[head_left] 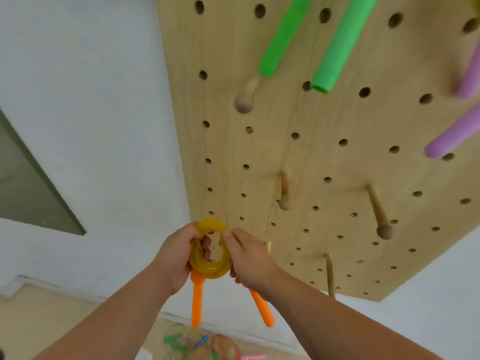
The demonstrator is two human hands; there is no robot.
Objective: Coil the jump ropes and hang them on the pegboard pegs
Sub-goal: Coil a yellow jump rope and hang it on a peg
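A yellow jump rope (pixel 211 268) is wound into a small coil in front of the lower left part of the wooden pegboard (pixel 324 157). Its two orange handles (pixel 197 302) hang down below the coil. My left hand (pixel 176 258) grips the coil's left side, fingers through the loop. My right hand (pixel 249 258) pinches the coil's right side near the top. A bare wooden peg (pixel 244 100) sticks out above, and another peg (pixel 284 201) is to the upper right of the coil.
Green handles (pixel 330 55) and purple handles (pixel 452 136) hang from higher pegs. More bare pegs (pixel 381 219) stand at lower right. A pile of coloured ropes (pixel 202 344) lies on the floor below. A white wall is at left.
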